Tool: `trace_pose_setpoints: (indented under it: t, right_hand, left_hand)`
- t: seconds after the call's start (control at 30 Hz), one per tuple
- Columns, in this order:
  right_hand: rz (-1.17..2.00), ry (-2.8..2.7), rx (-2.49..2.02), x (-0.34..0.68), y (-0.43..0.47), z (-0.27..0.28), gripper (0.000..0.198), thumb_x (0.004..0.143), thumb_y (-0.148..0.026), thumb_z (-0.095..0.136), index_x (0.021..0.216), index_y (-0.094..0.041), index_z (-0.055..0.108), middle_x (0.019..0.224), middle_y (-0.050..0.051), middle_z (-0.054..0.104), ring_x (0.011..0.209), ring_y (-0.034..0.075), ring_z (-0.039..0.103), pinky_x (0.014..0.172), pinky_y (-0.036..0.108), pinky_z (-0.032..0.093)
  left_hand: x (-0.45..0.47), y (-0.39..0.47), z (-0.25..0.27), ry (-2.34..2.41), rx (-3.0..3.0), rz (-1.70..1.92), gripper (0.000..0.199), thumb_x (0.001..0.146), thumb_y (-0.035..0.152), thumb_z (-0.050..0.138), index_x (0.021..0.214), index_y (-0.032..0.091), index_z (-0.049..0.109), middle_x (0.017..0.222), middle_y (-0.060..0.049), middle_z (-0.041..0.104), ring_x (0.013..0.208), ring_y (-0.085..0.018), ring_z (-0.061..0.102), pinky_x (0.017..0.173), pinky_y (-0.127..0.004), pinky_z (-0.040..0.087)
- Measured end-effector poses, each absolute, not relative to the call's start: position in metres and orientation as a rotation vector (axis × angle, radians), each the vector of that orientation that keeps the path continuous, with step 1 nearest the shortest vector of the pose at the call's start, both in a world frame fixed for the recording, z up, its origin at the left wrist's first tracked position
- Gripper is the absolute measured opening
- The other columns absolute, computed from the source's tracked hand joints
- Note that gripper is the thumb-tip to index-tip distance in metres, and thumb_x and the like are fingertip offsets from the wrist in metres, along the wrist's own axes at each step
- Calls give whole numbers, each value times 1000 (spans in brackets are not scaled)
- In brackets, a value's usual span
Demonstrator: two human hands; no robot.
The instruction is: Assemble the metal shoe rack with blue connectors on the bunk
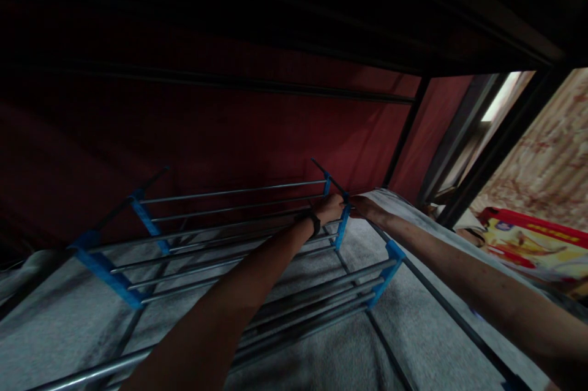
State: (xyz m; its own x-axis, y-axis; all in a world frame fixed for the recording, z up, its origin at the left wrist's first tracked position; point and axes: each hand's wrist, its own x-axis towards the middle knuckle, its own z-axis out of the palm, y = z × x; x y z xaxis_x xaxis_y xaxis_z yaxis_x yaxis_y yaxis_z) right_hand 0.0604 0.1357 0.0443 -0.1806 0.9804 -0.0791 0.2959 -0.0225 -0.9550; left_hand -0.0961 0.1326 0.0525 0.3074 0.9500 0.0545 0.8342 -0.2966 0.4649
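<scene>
A rack of thin metal tubes point(316, 290) with blue plastic brackets lies across a grey blanket. My left hand point(329, 209), with a dark band on its wrist, reaches over the tubes and is closed at a blue bracket point(343, 228) on the rack's far right side. Close beside it, my right hand point(366, 207) is closed around the same joint from the right, where the bracket meets a dark side pole point(441, 296). The fingertips of both hands are small and dim, and partly hidden at the joint. Other blue brackets point(110, 271) hold the tubes' left ends.
A dark metal frame point(407, 133) stands around the blanket point(413, 330), with a dark surface low overhead. Behind the rack is a red wall point(257, 127). To the right, outside the frame, a red and yellow printed box point(533, 247) sits near a patterned brown curtain point(546, 152).
</scene>
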Motion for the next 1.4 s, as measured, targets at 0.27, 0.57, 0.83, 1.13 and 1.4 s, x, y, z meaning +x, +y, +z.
trace_pose_setpoints:
  t: [0.27,0.57,0.83,1.13,1.4]
  right_hand:
    - [1215,-1545,-1391,60,142,39,24,94,-32,56,103,-15,70,97,10,75,79,17,71,81,29,59]
    - [1198,-1589,-1434,62,156,32,23,87,-41,65,94,-20,71,80,5,73,76,18,71,74,27,59]
    - [1160,-1598,-1468,61,161,29,19,84,-36,67,94,-20,71,81,5,73,73,18,70,71,27,59]
    - [1128,-1568,-1493,61,149,38,19,80,-32,65,94,-21,71,85,6,73,75,19,69,75,30,58]
    - [1182,-1492,-1503,66,148,38,25,95,-34,48,100,-18,66,110,22,71,83,21,70,78,33,52]
  left_hand:
    - [-96,135,52,1600,2196,451,27,91,40,53,97,23,73,94,-5,75,89,-21,69,76,-27,50]
    - [-95,136,50,1646,2196,459,29,92,41,51,105,25,72,107,-7,75,98,-23,70,78,-28,51]
    - [-89,123,51,1698,2255,507,32,94,38,46,112,23,68,118,-12,72,112,-27,66,86,-34,50]
    - [-93,100,74,1703,2388,438,28,93,34,51,109,17,67,126,-14,66,120,-26,59,98,-34,47]
    - [-257,13,146,1960,2450,676,38,96,40,48,125,18,58,139,-11,55,131,-28,46,115,-46,27]
